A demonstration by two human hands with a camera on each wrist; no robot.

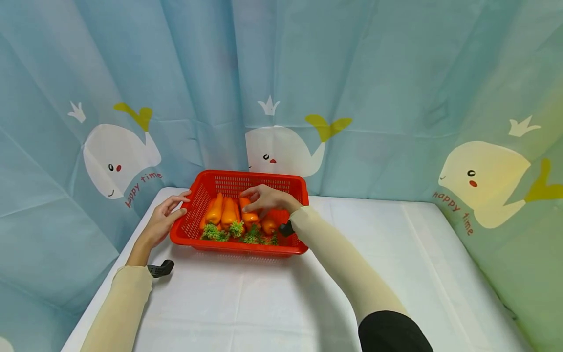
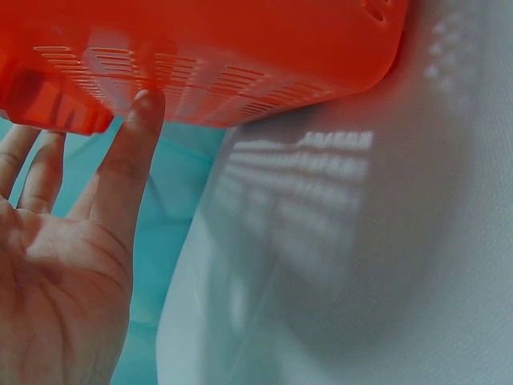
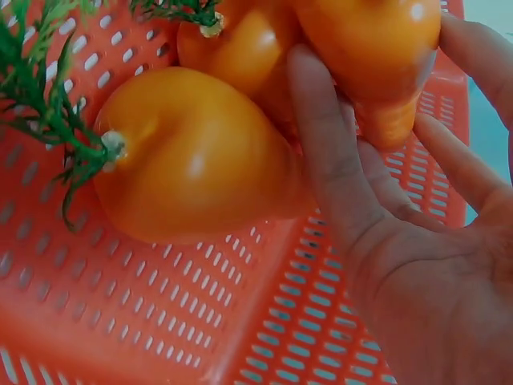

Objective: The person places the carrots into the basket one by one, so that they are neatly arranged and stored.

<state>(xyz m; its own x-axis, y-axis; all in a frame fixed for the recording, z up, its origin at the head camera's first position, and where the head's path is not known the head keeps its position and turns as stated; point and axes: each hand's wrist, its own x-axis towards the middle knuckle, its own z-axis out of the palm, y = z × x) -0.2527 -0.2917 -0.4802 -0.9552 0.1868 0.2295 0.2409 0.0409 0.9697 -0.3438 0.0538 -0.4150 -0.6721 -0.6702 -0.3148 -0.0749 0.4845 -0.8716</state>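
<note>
A red plastic basket point(image 1: 246, 248) with slotted walls stands at the table's back left. Inside lie several orange carrots point(image 1: 228, 212), their green leafy tops point(image 1: 212, 231) toward the front wall. My right hand point(image 1: 269, 199) reaches over the right part of the basket and grips one carrot point(image 3: 365, 40), thumb on one side and fingers on the other. Beside it, another carrot point(image 3: 196, 156) rests on the basket's slotted surface. My left hand point(image 1: 160, 221) is at the basket's left end, fingers extended along the rim and thumb point(image 2: 144, 108) against the outer wall.
White cloth covers the table point(image 1: 246, 303). Close behind the basket hangs a blue curtain point(image 1: 281, 63) printed with whales, which also runs along both sides. A black wrist device point(image 1: 162, 269) sticks out by my left sleeve, another point(image 1: 287, 229) by my right.
</note>
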